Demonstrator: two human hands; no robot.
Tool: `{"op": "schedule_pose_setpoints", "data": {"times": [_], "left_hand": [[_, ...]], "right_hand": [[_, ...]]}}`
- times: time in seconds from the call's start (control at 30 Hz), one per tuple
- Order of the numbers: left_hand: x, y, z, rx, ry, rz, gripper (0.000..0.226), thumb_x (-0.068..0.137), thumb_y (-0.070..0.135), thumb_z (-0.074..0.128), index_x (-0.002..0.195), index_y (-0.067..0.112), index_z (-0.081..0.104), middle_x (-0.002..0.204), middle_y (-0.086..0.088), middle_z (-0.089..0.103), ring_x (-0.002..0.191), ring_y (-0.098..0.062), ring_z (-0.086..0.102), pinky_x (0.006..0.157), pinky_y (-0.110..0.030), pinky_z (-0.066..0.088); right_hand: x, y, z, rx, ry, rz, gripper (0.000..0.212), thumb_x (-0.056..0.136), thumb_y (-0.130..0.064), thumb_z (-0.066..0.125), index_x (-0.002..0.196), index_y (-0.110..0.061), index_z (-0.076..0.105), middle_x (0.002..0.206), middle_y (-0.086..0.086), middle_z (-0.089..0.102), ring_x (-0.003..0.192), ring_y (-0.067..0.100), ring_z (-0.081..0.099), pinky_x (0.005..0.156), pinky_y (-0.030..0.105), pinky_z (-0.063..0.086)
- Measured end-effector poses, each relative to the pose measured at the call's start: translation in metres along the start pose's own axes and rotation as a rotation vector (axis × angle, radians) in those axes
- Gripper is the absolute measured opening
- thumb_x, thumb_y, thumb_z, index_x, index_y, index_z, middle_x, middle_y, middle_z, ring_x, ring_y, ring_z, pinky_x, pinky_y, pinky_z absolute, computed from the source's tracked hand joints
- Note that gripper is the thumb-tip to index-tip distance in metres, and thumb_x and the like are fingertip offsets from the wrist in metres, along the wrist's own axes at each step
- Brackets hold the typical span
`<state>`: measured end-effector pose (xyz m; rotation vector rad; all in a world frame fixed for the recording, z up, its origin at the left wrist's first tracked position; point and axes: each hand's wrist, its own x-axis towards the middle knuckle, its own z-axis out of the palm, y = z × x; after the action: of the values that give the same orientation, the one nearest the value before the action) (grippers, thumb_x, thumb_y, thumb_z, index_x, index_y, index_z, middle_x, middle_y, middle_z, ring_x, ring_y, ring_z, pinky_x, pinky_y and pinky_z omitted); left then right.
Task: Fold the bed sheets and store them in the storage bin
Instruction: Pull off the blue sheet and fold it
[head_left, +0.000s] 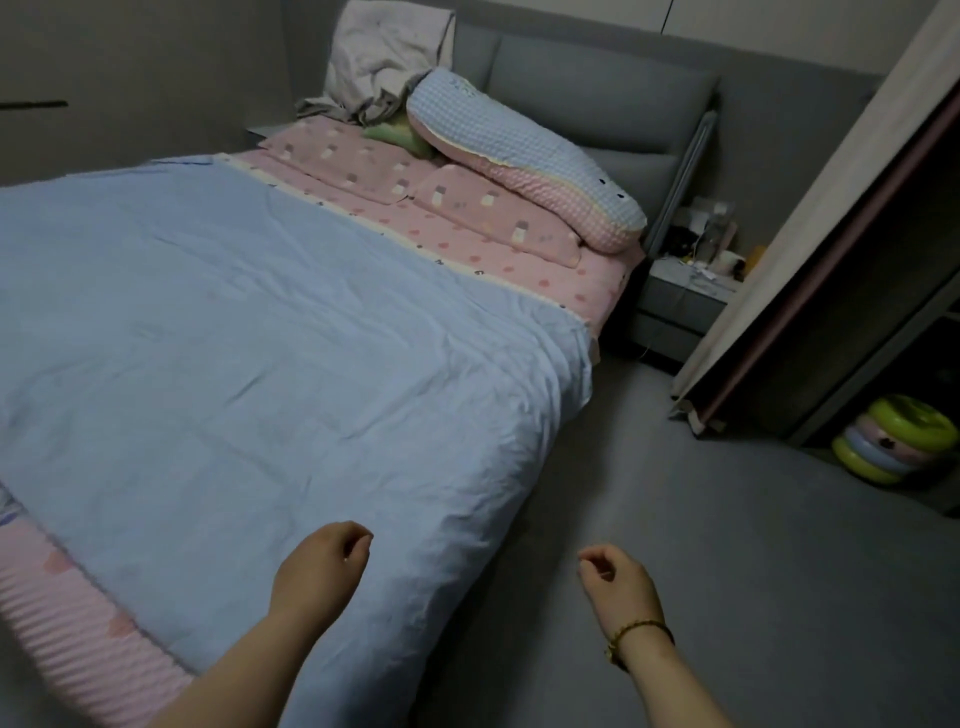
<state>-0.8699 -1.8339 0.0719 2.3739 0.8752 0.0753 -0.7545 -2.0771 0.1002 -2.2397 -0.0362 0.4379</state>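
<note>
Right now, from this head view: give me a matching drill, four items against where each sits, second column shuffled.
Items
1. blue sheet
2. long checked pillow
3. stacked rings
4. crumpled cloth

Places
A. on the floor, far right
B. spread flat over the bed
C. heaped at the far left corner
D. lying along the headboard

Pairs: 1-B, 2-D, 3-A, 4-C
</note>
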Motion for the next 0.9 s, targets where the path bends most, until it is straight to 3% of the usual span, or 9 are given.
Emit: {"op": "schedule_pose_setpoints", "data": {"times": [0.13, 0.3, 0.4, 0.53, 0.63, 0.77, 0.83, 0.9], "left_hand": [[0.109, 0.038, 0.040, -0.049, -0.012, -0.022, 0.028, 0.098, 0.026, 0.043, 0.114, 0.017, 0.063, 0.119, 0.000, 0.060, 0.107, -0.016, 0.055, 0.076, -0.022, 0.036], [0.193, 0.082, 0.072, -0.043, -0.048, 0.097, 0.037, 0.098, 0.025, 0.042, 0.132, 0.014, 0.050, 0.139, -0.002, 0.048, 0.127, -0.019, 0.044, 0.102, -0.026, 0.032], [0.245, 0.113, 0.088, 0.013, -0.064, 0.152, 0.043, 0.098, 0.028, 0.040, 0.140, 0.018, 0.039, 0.149, -0.001, 0.033, 0.136, -0.018, 0.032, 0.109, -0.027, 0.024], [0.319, 0.145, 0.122, 0.017, -0.059, 0.194, 0.049, 0.096, 0.039, 0.041, 0.139, 0.015, 0.041, 0.149, -0.008, 0.033, 0.132, -0.029, 0.039, 0.107, -0.037, 0.030], [0.378, 0.168, 0.158, 0.063, 0.003, 0.219, 0.082, 0.076, 0.059, 0.018, 0.135, 0.010, 0.047, 0.145, -0.016, 0.038, 0.125, -0.038, 0.046, 0.104, -0.048, 0.032], [0.473, 0.220, 0.221, 0.100, -0.032, 0.152, 0.098, 0.066, 0.069, -0.003, 0.144, 0.020, 0.030, 0.153, -0.008, 0.021, 0.141, -0.027, 0.022, 0.114, -0.043, 0.013], [0.512, 0.231, 0.247, 0.156, -0.055, 0.182, 0.099, 0.076, 0.075, -0.006, 0.138, 0.016, 0.042, 0.147, -0.014, 0.036, 0.135, -0.032, 0.035, 0.109, -0.050, 0.024], [0.544, 0.238, 0.266, 0.256, -0.103, 0.204, 0.088, 0.090, 0.064, -0.001, 0.124, 0.010, 0.059, 0.128, -0.021, 0.056, 0.114, -0.040, 0.056, 0.091, -0.057, 0.042]], "right_hand": [[0.102, -0.007, -0.023, -0.039, 0.030, 0.073, 0.010, 0.091, -0.007, 0.050, 0.089, -0.015, 0.055, 0.090, 0.005, 0.056, 0.085, 0.018, 0.051, 0.075, 0.022, 0.038], [0.177, -0.030, -0.032, -0.090, 0.020, 0.098, 0.010, 0.091, -0.007, 0.050, 0.090, -0.015, 0.056, 0.088, 0.003, 0.056, 0.085, 0.016, 0.051, 0.078, 0.021, 0.040], [0.233, -0.042, -0.039, -0.056, 0.027, 0.117, 0.011, 0.091, -0.006, 0.050, 0.089, -0.016, 0.054, 0.089, 0.002, 0.055, 0.085, 0.014, 0.050, 0.076, 0.019, 0.037], [0.330, -0.046, -0.047, -0.049, 0.002, 0.134, 0.012, 0.091, -0.005, 0.049, 0.090, -0.016, 0.054, 0.084, -0.001, 0.054, 0.085, 0.013, 0.050, 0.074, 0.017, 0.035], [0.407, -0.039, -0.050, -0.045, -0.020, 0.132, 0.014, 0.091, -0.005, 0.049, 0.096, -0.013, 0.060, 0.087, 0.000, 0.055, 0.086, 0.013, 0.050, 0.076, 0.018, 0.036], [0.535, -0.017, -0.059, -0.039, -0.063, 0.162, 0.021, 0.092, -0.005, 0.049, 0.108, -0.005, 0.062, 0.094, 0.002, 0.055, 0.091, 0.013, 0.052, 0.078, 0.018, 0.038], [0.583, -0.011, -0.059, -0.040, -0.088, 0.184, 0.022, 0.092, -0.006, 0.048, 0.109, -0.006, 0.062, 0.095, 0.001, 0.055, 0.094, 0.014, 0.053, 0.080, 0.018, 0.038], [0.631, -0.006, -0.058, -0.027, -0.089, 0.200, 0.022, 0.093, -0.006, 0.047, 0.111, -0.006, 0.061, 0.096, 0.002, 0.055, 0.092, 0.012, 0.050, 0.082, 0.018, 0.038]]}}
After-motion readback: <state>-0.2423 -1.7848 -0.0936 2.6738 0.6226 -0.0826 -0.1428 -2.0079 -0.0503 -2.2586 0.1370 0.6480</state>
